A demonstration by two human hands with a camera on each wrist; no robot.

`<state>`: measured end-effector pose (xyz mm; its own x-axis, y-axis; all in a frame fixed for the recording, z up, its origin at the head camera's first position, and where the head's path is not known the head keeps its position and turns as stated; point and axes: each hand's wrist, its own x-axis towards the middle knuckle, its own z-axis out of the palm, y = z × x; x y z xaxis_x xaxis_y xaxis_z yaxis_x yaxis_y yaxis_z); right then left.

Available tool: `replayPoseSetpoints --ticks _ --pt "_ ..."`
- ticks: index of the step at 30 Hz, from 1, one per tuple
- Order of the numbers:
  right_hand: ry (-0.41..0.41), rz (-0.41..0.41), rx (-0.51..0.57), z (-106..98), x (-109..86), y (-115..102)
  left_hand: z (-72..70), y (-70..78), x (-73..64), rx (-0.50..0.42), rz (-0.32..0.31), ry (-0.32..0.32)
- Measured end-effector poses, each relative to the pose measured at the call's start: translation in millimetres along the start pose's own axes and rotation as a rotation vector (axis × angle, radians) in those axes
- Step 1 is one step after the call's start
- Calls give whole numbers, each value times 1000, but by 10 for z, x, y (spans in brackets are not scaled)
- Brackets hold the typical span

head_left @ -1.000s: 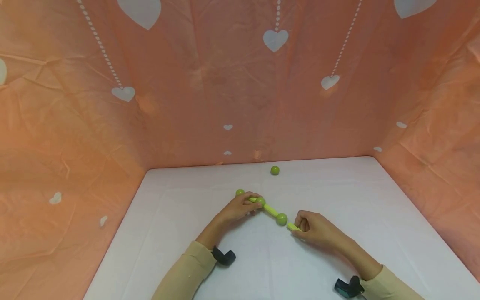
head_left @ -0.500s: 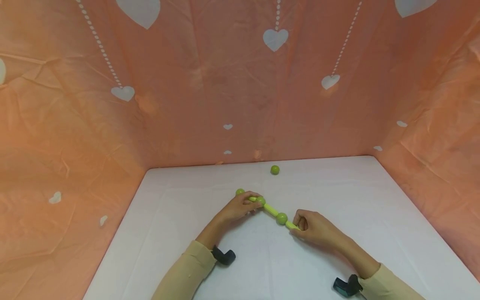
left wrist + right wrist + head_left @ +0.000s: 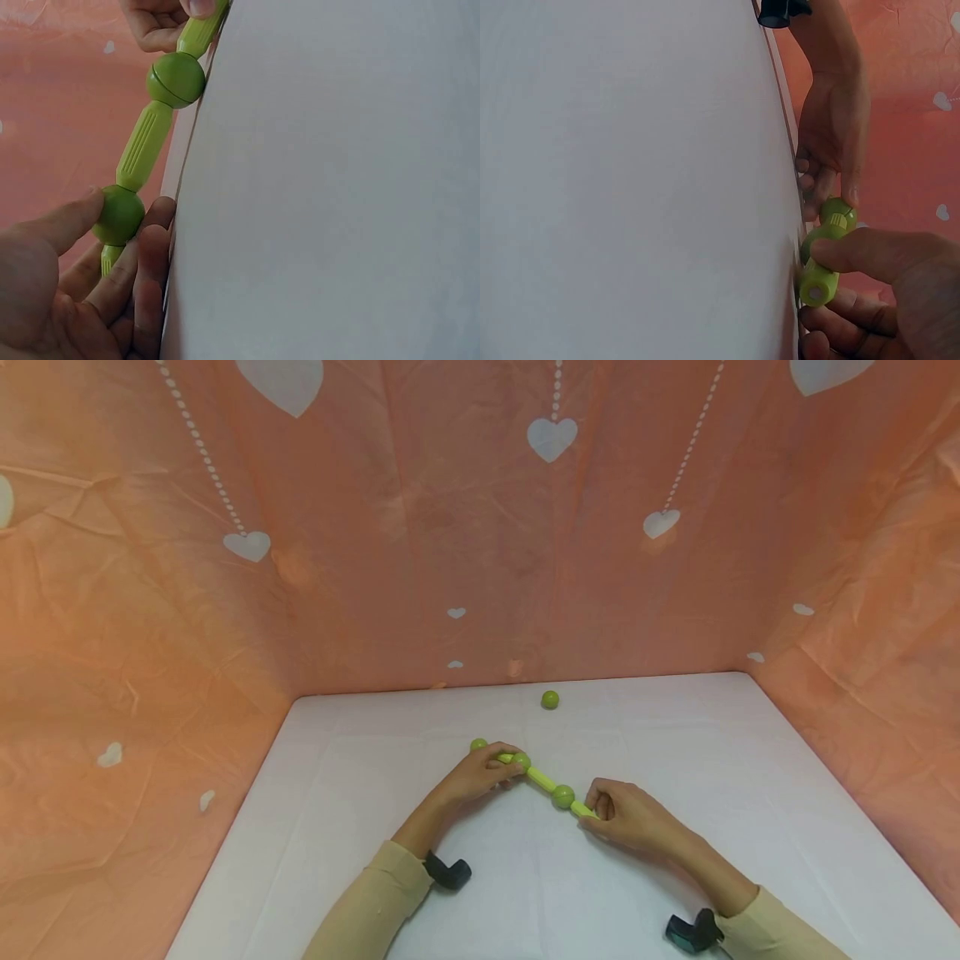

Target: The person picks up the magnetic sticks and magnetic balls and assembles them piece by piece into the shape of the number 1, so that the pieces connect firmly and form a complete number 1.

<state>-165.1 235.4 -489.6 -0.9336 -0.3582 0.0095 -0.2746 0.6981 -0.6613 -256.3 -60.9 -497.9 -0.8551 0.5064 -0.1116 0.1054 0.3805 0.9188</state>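
A chain of green balls and lighter green ridged rods stretches between the two hands over the white table. The left hand pinches the chain's middle green ball between thumb and fingers. From that ball a ridged rod leads to a second green ball. The right hand grips another rod by thumb and fingers, its near end touching that second ball. At the chain's far left a green ball shows partly behind the left hand.
A loose green ball lies near the back edge of the white table. Orange cloth with white hearts walls the back and sides. A black wrist camera is on the left forearm, another on the right.
The right hand has moved slightly left, bringing its rod from a small gap into contact with the second ball. Over the last half second hardly anything has moved. The left hand stays in place.
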Motion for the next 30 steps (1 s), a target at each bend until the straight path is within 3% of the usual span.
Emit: replayPoseSetpoints --ticks 11,30 --pt "3 -3 6 7 14 18 18 -61 35 17 18 9" --pt "39 -48 1 -16 17 16 8 -7 -10 80 16 35"
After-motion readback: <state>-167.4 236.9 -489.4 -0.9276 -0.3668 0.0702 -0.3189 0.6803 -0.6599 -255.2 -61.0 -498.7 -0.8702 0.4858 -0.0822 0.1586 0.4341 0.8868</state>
